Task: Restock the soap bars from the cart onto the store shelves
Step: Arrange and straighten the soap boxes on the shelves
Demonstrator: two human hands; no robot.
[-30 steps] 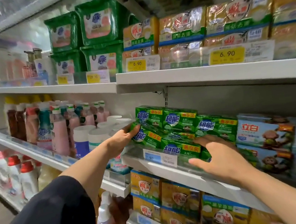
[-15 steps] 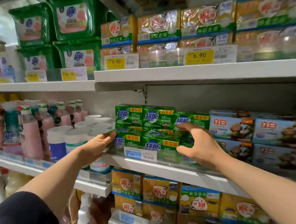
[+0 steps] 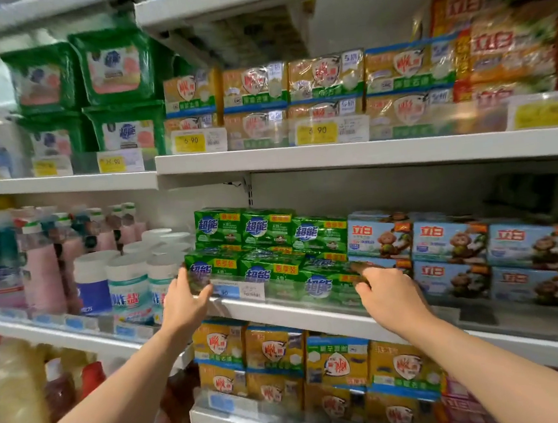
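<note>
**Green soap packs being squared up on the middle shelf**

The green plastic-wrapped soap bar packs (image 3: 267, 246) are sitting stacked on the white middle shelf (image 3: 314, 313). The left hand (image 3: 182, 304) is pressing flat, fingers straight, against the stack's left end; the right hand (image 3: 390, 297) is reaching into its right end, fingers hidden, grip unclear. Blue monkey-print soap boxes (image 3: 450, 256) are standing just beside.

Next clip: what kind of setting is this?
Almost certainly a shop's cleaning-goods aisle: white tiered shelves carry yellow price tags on their front edges, with rows of packaged green soap bars and detergent bottles. Both hands reach to the soap row.
</note>
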